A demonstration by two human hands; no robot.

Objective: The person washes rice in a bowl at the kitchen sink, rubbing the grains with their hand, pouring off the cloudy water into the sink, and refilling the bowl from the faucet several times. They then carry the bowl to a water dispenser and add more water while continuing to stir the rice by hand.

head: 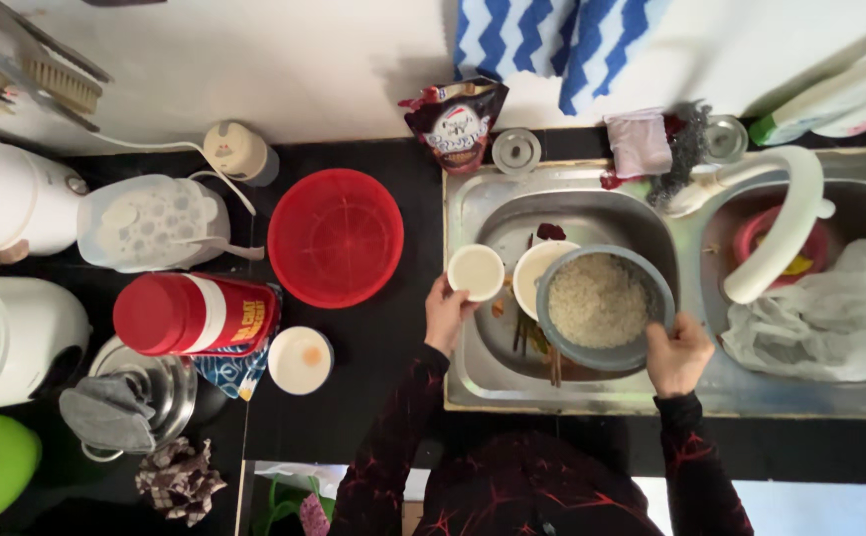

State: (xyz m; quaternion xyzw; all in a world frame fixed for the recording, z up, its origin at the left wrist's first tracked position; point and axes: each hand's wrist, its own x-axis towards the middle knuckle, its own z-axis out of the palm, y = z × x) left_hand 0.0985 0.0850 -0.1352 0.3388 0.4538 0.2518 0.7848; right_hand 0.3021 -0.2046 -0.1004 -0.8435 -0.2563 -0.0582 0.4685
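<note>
The right hand [678, 354] grips the near rim of a round grey bowl filled with pale uncooked rice [603, 306], holding it over the left basin of the stainless steel double sink [473, 377]. The left hand [447, 312] is closed on the edge of a small white cup [477, 272] at the sink's left rim. The hands are well apart, each clamped on its own vessel.

The step in hand looks like readying the rice for rinsing or measuring; the next move would likely call for bringing the cup to the bowl and keeping the bowl level so no grains spill.

Between cup and bowl, inside the same basin, sits an empty white bowl [532, 268], touching the grey one, with vegetable scraps [542, 347] below; these crowd the basin. The white curved tap spout [786, 233] hangs over the sink's right basin, where crumpled clear plastic [830, 313] lies. Left of the sink, on the black counter [383, 347], stand a red plastic colander [336, 237], a red-lidded jar lying on its side [195, 315] and a small white dish [300, 360].
</note>
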